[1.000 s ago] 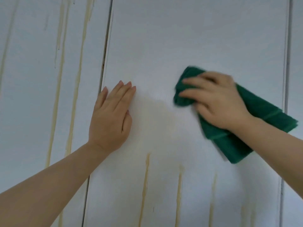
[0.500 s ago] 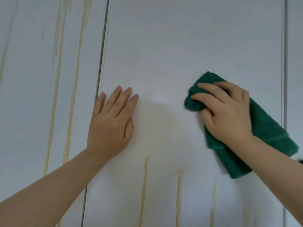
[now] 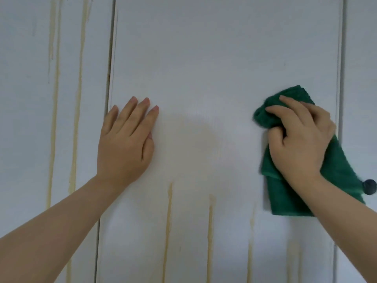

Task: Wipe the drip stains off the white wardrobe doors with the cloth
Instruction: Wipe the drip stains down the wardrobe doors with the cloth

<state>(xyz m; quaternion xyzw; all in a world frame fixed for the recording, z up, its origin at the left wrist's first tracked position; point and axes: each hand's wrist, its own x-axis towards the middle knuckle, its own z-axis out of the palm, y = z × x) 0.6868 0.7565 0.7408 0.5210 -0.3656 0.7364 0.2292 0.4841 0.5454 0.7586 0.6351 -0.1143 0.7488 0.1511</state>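
Observation:
The middle white wardrobe door point(image 3: 214, 58) fills the view. My right hand point(image 3: 299, 139) grips a folded green cloth point(image 3: 285, 197) and presses it against the door near its right edge. My left hand point(image 3: 126, 139) lies flat on the same door, fingers straight, close to its left edge. Yellowish drip stains point(image 3: 168, 225) run down the door below both hands; a faint smeared patch point(image 3: 195, 139) lies between the hands. The left door point(image 3: 26, 119) carries long drip streaks point(image 3: 78, 99).
A dark gap point(image 3: 111, 64) separates the left and middle doors. Another seam point(image 3: 341, 68) marks the middle door's right edge. A small dark round knob point(image 3: 369, 187) shows beside my right forearm, partly covered by the cloth.
My right hand has slid the cloth to the right across the door, toward its right edge. My left hand stays flat in the same place. The dark knob has come into view.

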